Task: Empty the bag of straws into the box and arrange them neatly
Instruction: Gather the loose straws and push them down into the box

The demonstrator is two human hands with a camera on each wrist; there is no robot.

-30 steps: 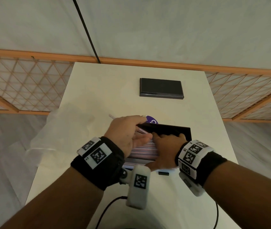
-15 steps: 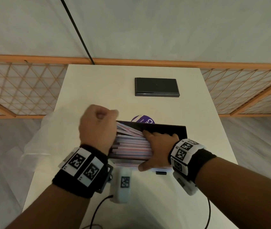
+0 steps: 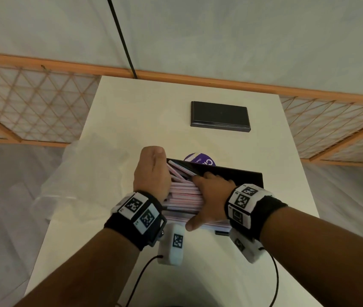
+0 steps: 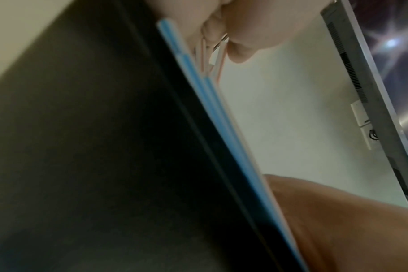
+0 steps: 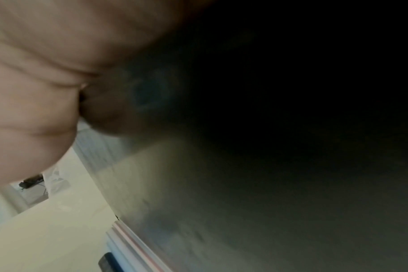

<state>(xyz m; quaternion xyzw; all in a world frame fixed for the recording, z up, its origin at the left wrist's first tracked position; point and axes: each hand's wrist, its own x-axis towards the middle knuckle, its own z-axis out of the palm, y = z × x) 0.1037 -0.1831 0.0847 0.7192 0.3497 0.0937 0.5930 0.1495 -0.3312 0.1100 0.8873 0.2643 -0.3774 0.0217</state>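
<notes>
Two hands work at the black box (image 3: 238, 177), which sits at the centre of the head view on the white counter (image 3: 131, 111). The straws (image 3: 184, 194), pink and white, lie mostly level in the box's left half; a few near its upper left corner are tilted. More straws lie on the counter against the box's lower edge. The left hand (image 3: 151, 171) stands at the left end of the straws; in the left wrist view its fingers (image 4: 216, 30) are curled and pinch a few straw ends. The right hand (image 3: 211, 196) lies flat on the straws with fingers extended and thumb at the lower edge. The clear bag (image 3: 83, 180) lies at centre left on the counter, beside the left hand. A black lid (image 3: 220, 116) rests in the upper centre, well apart. A purple sticker (image 3: 200, 160) shows just above the box.
</notes>
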